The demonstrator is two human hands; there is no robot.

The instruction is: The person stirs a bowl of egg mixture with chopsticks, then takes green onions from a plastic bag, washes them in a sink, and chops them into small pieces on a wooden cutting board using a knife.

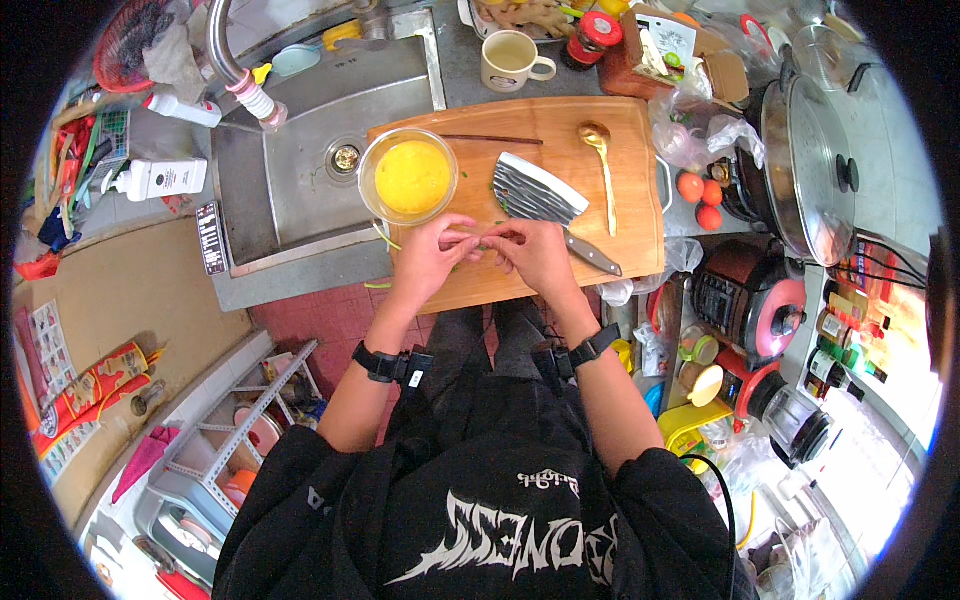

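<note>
My left hand (442,251) and my right hand (525,251) meet fingertip to fingertip over the near part of a wooden cutting board (630,180). Something small and thin seems pinched between them, too small to name. A clear bowl of beaten egg (412,178) sits just beyond my left hand, at the board's left edge. Beyond my right hand lies a cleaver (536,187), its dark handle pointing to the near right. A brown chopstick (495,139) and a gold-coloured spoon (604,169) rest farther back. Small green bits lie around the blade, and a green stem hangs near the bowl.
At left is a steel sink (300,165) with a faucet (240,75) over it. A mug (510,64) and a red-lidded jar (592,37) stand behind the board. Tomatoes (709,217) and a lidded pan (810,172) are at right.
</note>
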